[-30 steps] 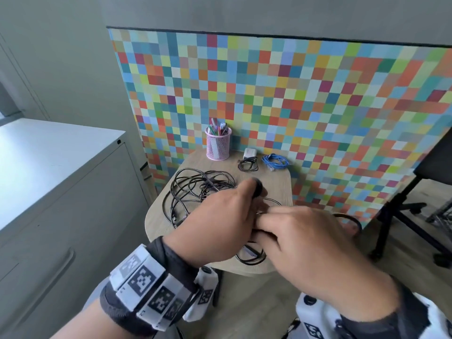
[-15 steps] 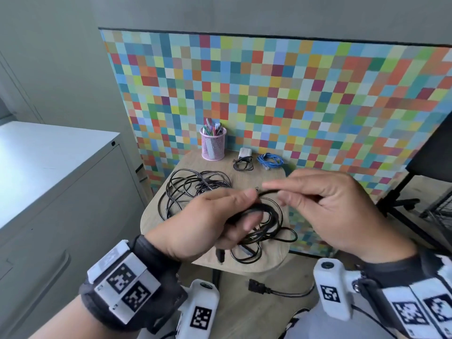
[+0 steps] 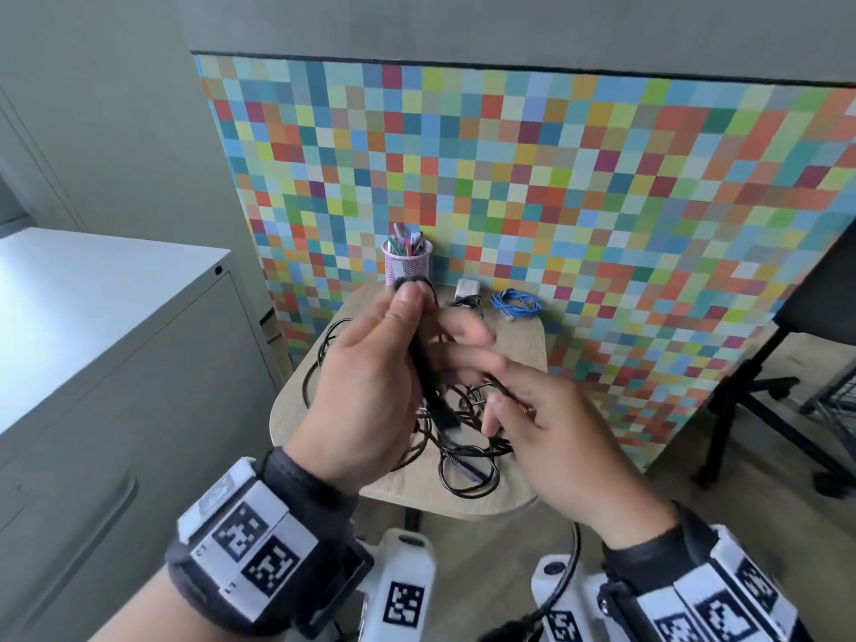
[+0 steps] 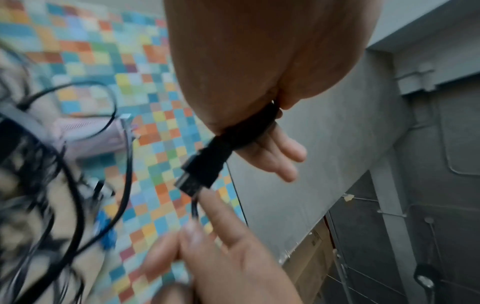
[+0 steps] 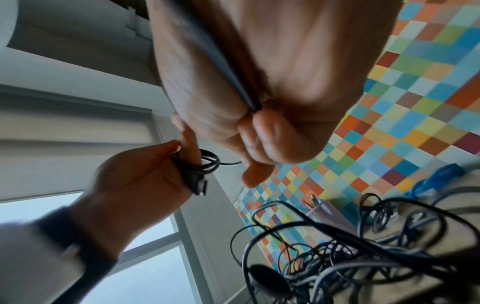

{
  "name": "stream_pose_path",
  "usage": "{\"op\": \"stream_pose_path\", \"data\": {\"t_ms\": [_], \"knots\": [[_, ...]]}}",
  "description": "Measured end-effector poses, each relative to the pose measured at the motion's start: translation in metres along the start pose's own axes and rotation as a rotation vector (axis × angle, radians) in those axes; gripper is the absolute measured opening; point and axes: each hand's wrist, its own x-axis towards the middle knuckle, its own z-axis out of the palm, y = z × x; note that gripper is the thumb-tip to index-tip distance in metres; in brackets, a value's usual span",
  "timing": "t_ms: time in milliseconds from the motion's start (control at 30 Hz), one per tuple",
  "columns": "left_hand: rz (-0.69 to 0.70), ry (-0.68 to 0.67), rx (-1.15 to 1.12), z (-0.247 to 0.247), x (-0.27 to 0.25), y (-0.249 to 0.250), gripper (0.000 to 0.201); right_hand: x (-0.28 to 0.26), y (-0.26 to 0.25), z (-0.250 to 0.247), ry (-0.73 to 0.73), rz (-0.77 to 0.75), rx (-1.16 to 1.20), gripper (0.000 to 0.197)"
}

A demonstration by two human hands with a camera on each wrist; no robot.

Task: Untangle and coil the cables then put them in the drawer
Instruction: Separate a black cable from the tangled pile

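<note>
Both hands are raised over the tabletop (image 3: 532,345), each closed on the same black cable (image 3: 424,363). The left hand (image 3: 366,386) pinches a small bundle of its loops between thumb and fingers, with a black plug (image 4: 201,170) sticking out below the grip. The right hand (image 3: 556,437) pinches the cable's loose run just beside the plug; in the right wrist view that run passes down along the palm and into the curled fingers (image 5: 262,133).

Beneath the hands a tangle of black cables (image 3: 468,456) sprawls across the tabletop, some loops reaching its near edge. At the far edge, against a checkered panel (image 3: 579,178), stand a pink pen cup (image 3: 407,264), a small white charger (image 3: 464,289) and a coiled blue cable (image 3: 514,302). A grey cabinet (image 3: 116,340) stands to the left, and a black chair (image 3: 787,363) to the right.
</note>
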Motion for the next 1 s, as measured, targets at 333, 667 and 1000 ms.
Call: {"op": "stream_pose_path", "data": {"t_ms": [333, 667, 1000], "knots": [[0.132, -0.123, 1.188, -0.012, 0.008, -0.02, 0.011, -0.012, -0.012, -0.013, -0.162, -0.23, -0.431, 0.035], [-0.285, -0.393, 1.108, -0.015, 0.009, -0.031, 0.057, -0.012, -0.009, -0.057, -0.335, 0.065, 0.307, 0.017], [-0.451, -0.23, 0.49, -0.017, 0.001, -0.034, 0.028, 0.004, 0.013, -0.041, -0.362, 0.131, 1.322, 0.033]]}}
